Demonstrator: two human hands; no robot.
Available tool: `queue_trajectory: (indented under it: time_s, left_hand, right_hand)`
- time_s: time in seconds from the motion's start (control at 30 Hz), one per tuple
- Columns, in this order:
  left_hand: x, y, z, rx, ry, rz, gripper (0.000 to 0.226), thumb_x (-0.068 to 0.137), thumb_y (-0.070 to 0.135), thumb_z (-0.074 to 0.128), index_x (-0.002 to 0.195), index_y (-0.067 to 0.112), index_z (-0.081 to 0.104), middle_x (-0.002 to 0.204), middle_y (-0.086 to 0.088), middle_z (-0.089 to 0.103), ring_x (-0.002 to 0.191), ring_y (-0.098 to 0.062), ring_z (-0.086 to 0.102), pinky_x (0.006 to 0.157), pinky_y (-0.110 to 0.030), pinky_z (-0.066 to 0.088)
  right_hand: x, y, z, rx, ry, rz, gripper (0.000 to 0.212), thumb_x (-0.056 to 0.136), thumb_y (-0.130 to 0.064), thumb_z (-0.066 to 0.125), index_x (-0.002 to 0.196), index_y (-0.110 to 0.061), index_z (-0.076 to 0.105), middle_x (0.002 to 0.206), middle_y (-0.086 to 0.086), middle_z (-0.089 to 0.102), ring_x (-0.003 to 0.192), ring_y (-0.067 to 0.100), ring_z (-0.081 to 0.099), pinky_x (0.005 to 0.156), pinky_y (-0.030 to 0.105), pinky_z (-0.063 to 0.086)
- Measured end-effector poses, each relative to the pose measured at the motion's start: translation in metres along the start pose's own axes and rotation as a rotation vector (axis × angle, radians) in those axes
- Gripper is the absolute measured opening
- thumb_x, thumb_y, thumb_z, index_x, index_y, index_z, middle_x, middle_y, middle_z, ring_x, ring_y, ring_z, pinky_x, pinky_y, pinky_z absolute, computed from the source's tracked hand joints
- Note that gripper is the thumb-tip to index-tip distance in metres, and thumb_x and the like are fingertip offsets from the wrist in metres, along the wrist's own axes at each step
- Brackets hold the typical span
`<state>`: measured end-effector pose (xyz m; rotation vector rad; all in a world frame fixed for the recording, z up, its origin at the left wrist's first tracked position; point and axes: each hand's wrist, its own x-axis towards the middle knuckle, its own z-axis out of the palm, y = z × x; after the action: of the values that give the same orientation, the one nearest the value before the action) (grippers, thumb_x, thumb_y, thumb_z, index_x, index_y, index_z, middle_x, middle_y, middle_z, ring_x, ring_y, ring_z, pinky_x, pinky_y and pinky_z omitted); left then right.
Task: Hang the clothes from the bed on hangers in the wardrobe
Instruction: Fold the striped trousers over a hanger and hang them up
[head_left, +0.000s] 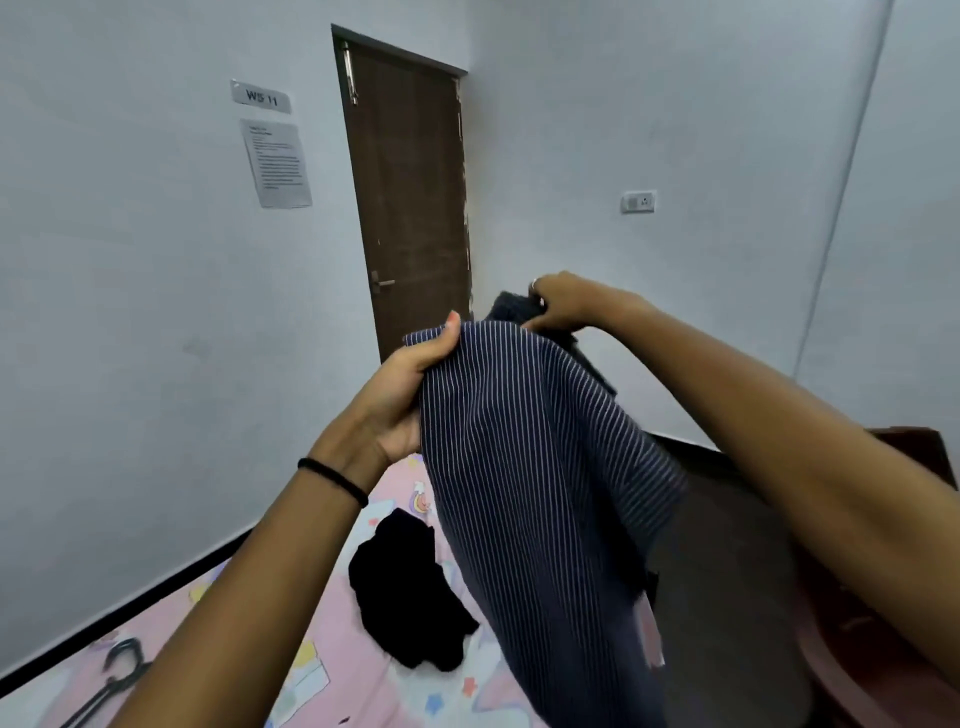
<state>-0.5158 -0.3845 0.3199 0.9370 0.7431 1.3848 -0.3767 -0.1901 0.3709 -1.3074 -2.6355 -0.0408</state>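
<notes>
I hold a navy shirt with thin white stripes (524, 467) up in front of me, above the bed (332, 644). My left hand (410, 384) grips its upper left edge, thumb over the fabric. My right hand (563, 304) pinches the dark collar part at the top right. The shirt hangs down over the bed. A crumpled black garment (408, 587) lies on the pink patterned sheet below. A dark hanger (111, 675) lies on the bed at the lower left, partly behind my left forearm. No wardrobe shows in view.
A brown door (415, 208) stands shut in the wall ahead. Paper notices (275, 161) hang left of it, and a wall socket (639, 201) to the right. Dark wooden furniture (904, 519) sits at the right, behind my right arm.
</notes>
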Motion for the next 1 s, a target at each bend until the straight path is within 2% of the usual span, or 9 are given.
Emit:
queue_trajectory:
  time_s: [0.1,0.2,0.3,0.37,0.47,0.57,0.73,0.87,1.0]
  left_hand:
    - [0.008,0.012,-0.005,-0.005,0.101,0.002,0.028,0.094,0.022,0.051,0.100,-0.001,0.065,0.090,-0.013,0.070,0.076,-0.022,0.070,0.073,-0.032,0.058]
    - [0.018,0.015,-0.021,0.013,0.221,-0.007,0.024,0.099,0.017,0.046,0.097,0.000,0.063,0.083,-0.012,0.070,0.068,-0.021,0.069,0.065,-0.030,0.059]
    - [0.019,0.003,-0.038,0.015,0.329,-0.038,0.025,0.101,0.015,0.042,0.091,0.001,0.061,0.072,-0.011,0.070,0.059,-0.020,0.069,0.057,-0.030,0.058]
    - [0.016,-0.003,-0.046,0.025,0.388,-0.067,0.028,0.101,0.014,0.040,0.087,0.000,0.059,0.066,-0.012,0.069,0.054,-0.020,0.068,0.050,-0.030,0.058]
    - [0.010,0.001,-0.056,0.044,0.455,-0.072,0.032,0.102,0.011,0.035,0.083,-0.002,0.056,0.059,-0.012,0.067,0.049,-0.020,0.066,0.045,-0.029,0.055]
    - [0.003,0.010,-0.068,0.082,0.492,-0.070,0.031,0.102,0.010,0.035,0.082,-0.003,0.055,0.058,-0.011,0.066,0.048,-0.019,0.066,0.046,-0.029,0.056]
    - [-0.009,0.025,-0.083,0.065,0.540,-0.045,0.026,0.100,0.009,0.038,0.084,-0.002,0.056,0.062,-0.012,0.065,0.050,-0.020,0.066,0.048,-0.031,0.057]
    - [-0.017,0.029,-0.092,0.031,0.550,-0.021,0.026,0.100,0.011,0.038,0.089,-0.001,0.058,0.069,-0.012,0.066,0.054,-0.022,0.066,0.055,-0.033,0.058]
    - [-0.021,0.032,-0.092,-0.004,0.549,-0.003,0.027,0.101,0.013,0.039,0.090,-0.002,0.058,0.068,-0.013,0.066,0.055,-0.023,0.066,0.054,-0.034,0.059]
  right_hand:
    - [-0.022,0.006,0.015,0.140,-0.110,0.061,0.032,0.091,-0.025,0.061,0.110,0.000,0.062,0.074,0.005,0.061,0.063,0.017,0.062,0.051,0.024,0.049]
    - [-0.050,0.009,0.037,0.405,-0.198,0.153,0.024,0.096,-0.029,0.054,0.102,-0.007,0.062,0.081,0.005,0.065,0.067,0.018,0.062,0.062,0.028,0.051]
    - [-0.078,0.011,0.074,0.761,-0.160,0.247,0.031,0.101,-0.032,0.046,0.089,-0.008,0.063,0.073,0.007,0.063,0.056,0.016,0.058,0.048,0.018,0.047]
    - [-0.096,0.008,0.103,0.991,-0.149,0.333,0.041,0.101,-0.039,0.042,0.081,-0.010,0.062,0.069,0.006,0.063,0.051,0.013,0.058,0.048,0.019,0.046]
    - [-0.114,0.003,0.142,1.189,-0.198,0.405,0.056,0.098,-0.053,0.037,0.081,-0.008,0.066,0.074,0.008,0.069,0.059,0.015,0.064,0.057,0.025,0.049]
    - [-0.123,-0.014,0.169,1.310,-0.323,0.364,0.069,0.094,-0.061,0.032,0.094,-0.004,0.071,0.092,0.012,0.074,0.084,0.018,0.070,0.080,0.032,0.053]
    - [-0.116,-0.060,0.186,1.430,-0.470,0.223,0.079,0.086,-0.073,0.019,0.111,-0.015,0.067,0.113,0.002,0.070,0.113,0.012,0.060,0.103,0.036,0.043]
    - [-0.109,-0.090,0.178,1.603,-0.494,0.087,0.075,0.084,-0.075,0.012,0.131,-0.031,0.051,0.127,-0.004,0.061,0.121,0.008,0.053,0.099,0.031,0.041]
    - [-0.106,-0.105,0.163,1.813,-0.344,0.088,0.065,0.090,-0.068,0.012,0.124,-0.034,0.054,0.122,-0.007,0.064,0.113,0.007,0.057,0.084,0.026,0.046]
